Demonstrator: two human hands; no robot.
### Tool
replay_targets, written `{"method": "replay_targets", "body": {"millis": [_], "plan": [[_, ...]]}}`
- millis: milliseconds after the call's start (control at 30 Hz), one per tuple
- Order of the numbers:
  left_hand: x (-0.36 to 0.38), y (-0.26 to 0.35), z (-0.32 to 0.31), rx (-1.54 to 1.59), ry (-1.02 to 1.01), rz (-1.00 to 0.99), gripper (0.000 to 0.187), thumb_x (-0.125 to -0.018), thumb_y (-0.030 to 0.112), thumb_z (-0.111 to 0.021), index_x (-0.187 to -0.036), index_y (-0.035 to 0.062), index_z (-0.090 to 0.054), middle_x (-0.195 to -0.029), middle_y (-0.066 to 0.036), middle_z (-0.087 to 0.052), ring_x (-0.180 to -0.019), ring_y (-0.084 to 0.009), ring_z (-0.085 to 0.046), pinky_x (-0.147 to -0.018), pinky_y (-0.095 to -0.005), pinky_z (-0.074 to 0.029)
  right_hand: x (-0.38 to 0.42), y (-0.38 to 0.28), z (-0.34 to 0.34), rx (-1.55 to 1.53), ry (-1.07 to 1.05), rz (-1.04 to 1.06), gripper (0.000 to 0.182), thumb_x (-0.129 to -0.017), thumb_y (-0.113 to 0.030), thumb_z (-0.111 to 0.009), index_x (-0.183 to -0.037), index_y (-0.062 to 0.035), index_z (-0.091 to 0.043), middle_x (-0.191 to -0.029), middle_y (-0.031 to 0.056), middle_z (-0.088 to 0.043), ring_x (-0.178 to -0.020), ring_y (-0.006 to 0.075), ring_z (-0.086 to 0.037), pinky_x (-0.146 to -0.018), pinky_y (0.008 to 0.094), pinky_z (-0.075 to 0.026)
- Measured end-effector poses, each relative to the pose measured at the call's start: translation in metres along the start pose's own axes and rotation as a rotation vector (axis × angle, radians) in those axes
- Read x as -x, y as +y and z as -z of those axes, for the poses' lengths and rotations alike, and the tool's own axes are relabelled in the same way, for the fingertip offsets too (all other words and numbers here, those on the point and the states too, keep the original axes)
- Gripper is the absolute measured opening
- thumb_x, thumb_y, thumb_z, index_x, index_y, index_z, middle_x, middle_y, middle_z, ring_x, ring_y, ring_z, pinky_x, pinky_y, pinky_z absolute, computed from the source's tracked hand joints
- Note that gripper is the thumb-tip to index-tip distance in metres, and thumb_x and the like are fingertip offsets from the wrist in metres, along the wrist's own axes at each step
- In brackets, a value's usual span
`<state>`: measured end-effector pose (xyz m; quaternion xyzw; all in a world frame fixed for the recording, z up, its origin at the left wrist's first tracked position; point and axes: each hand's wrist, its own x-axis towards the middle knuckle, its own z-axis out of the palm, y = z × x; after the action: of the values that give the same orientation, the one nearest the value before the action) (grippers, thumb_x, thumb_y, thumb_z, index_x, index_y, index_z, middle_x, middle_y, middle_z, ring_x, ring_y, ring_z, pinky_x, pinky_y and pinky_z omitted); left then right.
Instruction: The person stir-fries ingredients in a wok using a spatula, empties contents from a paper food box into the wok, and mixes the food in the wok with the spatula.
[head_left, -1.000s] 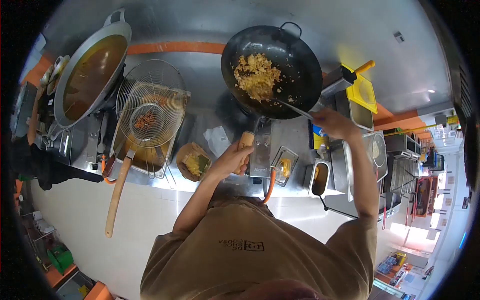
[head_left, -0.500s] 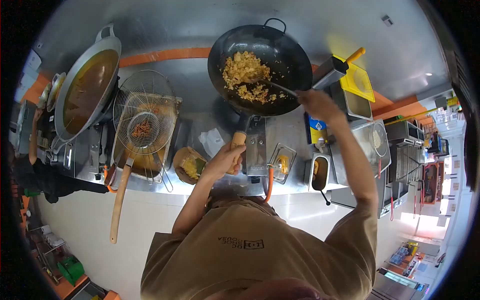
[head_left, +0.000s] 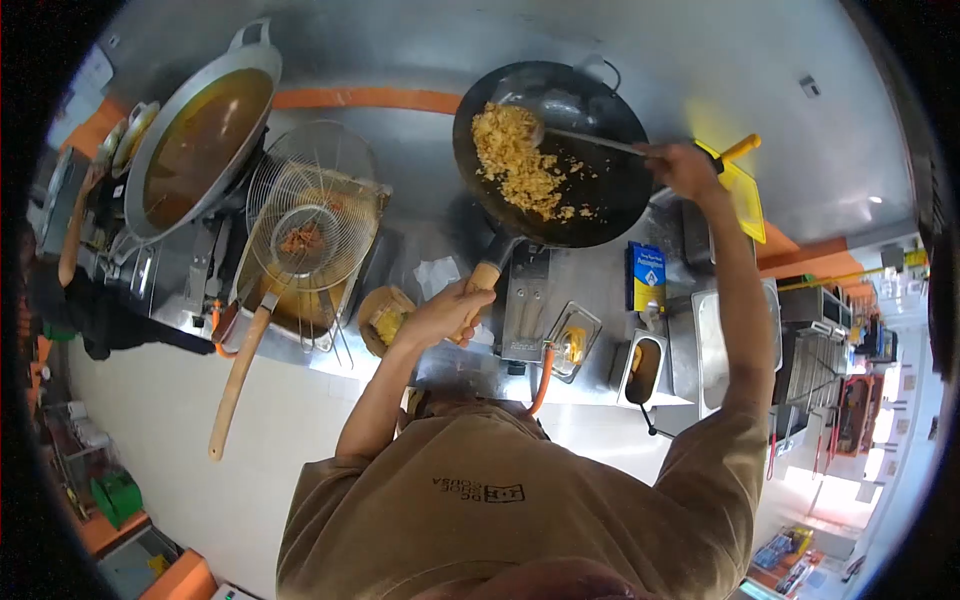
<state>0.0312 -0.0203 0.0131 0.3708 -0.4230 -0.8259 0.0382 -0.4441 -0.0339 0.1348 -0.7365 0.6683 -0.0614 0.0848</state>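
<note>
1. Far left: big steel wok (head_left: 205, 130) full of brown liquid, tilted on its burner; another person's arm (head_left: 75, 225) at the frame edge beside it.
2. Next right: wire strainer basket (head_left: 315, 205) over a tray, with a smaller skimmer (head_left: 300, 240) lying in it, orange bits inside; its long wooden handle (head_left: 235, 375) sticks out past the counter edge.
3. Small bowl (head_left: 385, 318) with yellow food on the counter, just beside the left hand.
4. Left hand (head_left: 445, 315) wrapped tight around the wok handle (head_left: 482, 280), fingers closed on the wooden grip.
5. Black wok (head_left: 555, 150) centre top, above the stove, tilted; fried rice (head_left: 515, 160) heaped on its left side, loose grains scattered to the right.
6. Ladle (head_left: 560, 125) with its bowl at the top of the rice pile, long metal shaft running right across the wok.
7. Right hand (head_left: 685, 168) at the wok's right rim, fist clamped on the ladle shaft end.
8. Blue carton (head_left: 647, 277) upright on the counter below the wok; steel containers (head_left: 640, 365) near it.
9. Yellow board (head_left: 745, 190) with orange handle right of the right hand, partly hidden by the arm.
</note>
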Motion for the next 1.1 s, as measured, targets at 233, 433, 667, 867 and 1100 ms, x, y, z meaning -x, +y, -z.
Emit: {"method": "replay_targets", "body": {"millis": [233, 433, 667, 867, 1100], "plan": [[0.000, 0.003, 0.004, -0.055, -0.004, 0.002, 0.036, -0.097, 0.035, -0.065, -0.114, 0.0070, -0.050, -0.070, -0.001, -0.051, -0.050, -0.0095, -0.051, -0.043, -0.0278, -0.044, 0.011, -0.086, 0.048, -0.247, -0.279, -0.424, 0.029, -0.090, -0.014, -0.065, -0.115, -0.0006, -0.071, -0.087, 0.0155, -0.073, -0.081, 0.0270, -0.070, -0.078, 0.0370, -0.055], [-0.002, -0.002, 0.002, -0.053, -0.017, -0.008, 0.040, -0.098, 0.037, -0.065, -0.117, 0.0059, -0.050, -0.071, -0.001, -0.052, -0.051, -0.0090, -0.050, -0.042, -0.0277, -0.042, 0.039, -0.132, 0.039, -0.370, -0.454, -0.758, 0.034, -0.092, -0.017, -0.065, -0.123, -0.0027, -0.067, -0.110, 0.0182, -0.068, -0.096, 0.0263, -0.068, -0.082, 0.0345, -0.056], [-0.006, -0.005, 0.003, -0.020, -0.015, 0.006, 0.037, -0.098, 0.036, -0.065, -0.114, 0.0069, -0.050, -0.071, -0.001, -0.052, -0.051, -0.0091, -0.050, -0.040, -0.0273, -0.040, 0.055, -0.118, -0.010, -0.107, -0.428, -0.407, 0.031, -0.091, -0.013, -0.063, -0.121, -0.0032, -0.067, -0.121, 0.0173, -0.065, -0.105, 0.0324, -0.065, -0.095, 0.0363, -0.054], [-0.009, -0.008, 0.002, -0.016, -0.019, 0.014, 0.034, -0.097, 0.035, -0.066, -0.113, 0.0088, -0.050, -0.071, -0.001, -0.052, -0.051, -0.0093, -0.051, -0.041, -0.0272, -0.041, 0.068, -0.120, -0.011, 0.159, -0.653, -0.185, 0.027, -0.094, -0.015, -0.057, -0.115, -0.0027, -0.067, -0.113, 0.0191, -0.068, -0.109, 0.0356, -0.064, -0.095, 0.0388, -0.053], [-0.011, -0.010, 0.004, 0.031, -0.052, -0.021, 0.031, -0.099, 0.033, -0.064, -0.112, 0.0091, -0.050, -0.070, -0.001, -0.052, -0.052, -0.0095, -0.052, -0.042, -0.0271, -0.042, 0.061, -0.133, 0.043, -0.319, -0.557, -0.788, 0.020, -0.099, -0.023, -0.060, -0.107, -0.0070, -0.070, -0.052, -0.0031, -0.037, -0.039, 0.0067, -0.034, -0.038, 0.0269, -0.026]]}}
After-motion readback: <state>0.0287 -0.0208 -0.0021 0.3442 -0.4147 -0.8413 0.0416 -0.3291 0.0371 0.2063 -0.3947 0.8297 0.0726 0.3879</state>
